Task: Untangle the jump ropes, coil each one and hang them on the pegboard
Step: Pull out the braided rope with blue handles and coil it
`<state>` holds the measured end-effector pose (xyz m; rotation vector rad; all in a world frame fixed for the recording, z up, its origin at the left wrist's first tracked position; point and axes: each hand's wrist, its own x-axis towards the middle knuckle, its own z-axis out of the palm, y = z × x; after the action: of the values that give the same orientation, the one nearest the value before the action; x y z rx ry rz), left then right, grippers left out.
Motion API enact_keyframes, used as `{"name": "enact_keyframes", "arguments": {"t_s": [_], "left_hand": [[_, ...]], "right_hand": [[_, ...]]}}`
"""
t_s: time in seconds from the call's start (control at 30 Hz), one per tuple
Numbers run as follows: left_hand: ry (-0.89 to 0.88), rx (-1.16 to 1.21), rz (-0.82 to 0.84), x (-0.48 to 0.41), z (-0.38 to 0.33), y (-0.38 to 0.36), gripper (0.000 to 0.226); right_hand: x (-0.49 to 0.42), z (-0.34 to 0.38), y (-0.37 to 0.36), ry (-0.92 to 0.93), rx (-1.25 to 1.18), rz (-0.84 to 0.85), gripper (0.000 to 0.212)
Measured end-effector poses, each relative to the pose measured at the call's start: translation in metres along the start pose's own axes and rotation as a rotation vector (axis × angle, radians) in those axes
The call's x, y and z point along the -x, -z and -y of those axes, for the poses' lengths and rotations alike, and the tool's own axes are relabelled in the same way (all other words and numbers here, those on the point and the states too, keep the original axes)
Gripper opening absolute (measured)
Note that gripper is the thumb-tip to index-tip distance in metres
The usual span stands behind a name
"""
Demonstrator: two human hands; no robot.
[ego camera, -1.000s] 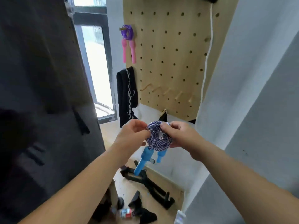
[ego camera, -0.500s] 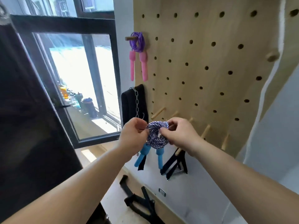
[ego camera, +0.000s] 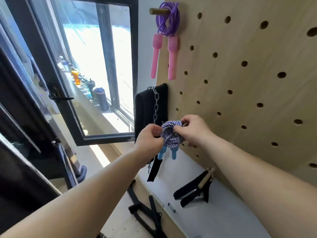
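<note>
Held rope: purple-and-white twisted cord jump rope (ego camera: 172, 134), wound into a tight round coil with an open centre; two short light-blue plastic handles (ego camera: 173, 154) hang from its lower edge.
Rope position: centre of view, just in front of the light plywood pegboard (ego camera: 240, 79), at its lower left part — whether it touches the board, cannot tell.
Left hand (ego camera: 149, 137): closed, pinching the coil's 9 o'clock edge.
Right hand (ego camera: 194, 130): closed, thumb and fingers gripping the coil from 12 to 3 o'clock.
Hung rope: glossy purple plastic jump rope with pink handles (ego camera: 167, 31), coiled over a wooden peg (ego camera: 157, 11) at 12 o'clock from the hands; handles dangle side by side.
Board, other items: black padded strap with metal chain (ego camera: 151, 103) at the board's left edge, above the hands; black-padded metal grip handle (ego camera: 195, 189) on a low peg at 5 o'clock.
Windowsill (ego camera: 96, 115): row of bottles and cups at 10 o'clock — contents not legible.
</note>
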<state>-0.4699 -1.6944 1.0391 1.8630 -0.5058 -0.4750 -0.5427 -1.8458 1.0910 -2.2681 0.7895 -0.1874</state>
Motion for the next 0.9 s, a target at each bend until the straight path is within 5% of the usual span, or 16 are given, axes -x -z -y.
{"name": "enact_keyframes", "arguments": {"t_s": [0.37,0.53,0.63,0.9], "left_hand": [[-0.045,-0.254,-0.089,-0.037,0.018,-0.022,0.032],[-0.096,-0.324,-0.065,-0.051,0.01,-0.03,0.022],[-0.098,-0.242,-0.018,-0.059,0.007,-0.037,0.017],[0.111,0.154,0.267,-0.049,-0.016,-0.04,0.034]], "right_hand": [[-0.022,-0.003,0.001,0.037,0.222,0.086,0.028],[-0.023,-0.013,0.005,0.057,0.38,-0.065,0.018],[-0.023,-0.019,0.014,0.056,0.522,-0.181,0.025],[-0.019,-0.031,0.024,0.03,0.375,-0.19,0.029]]}}
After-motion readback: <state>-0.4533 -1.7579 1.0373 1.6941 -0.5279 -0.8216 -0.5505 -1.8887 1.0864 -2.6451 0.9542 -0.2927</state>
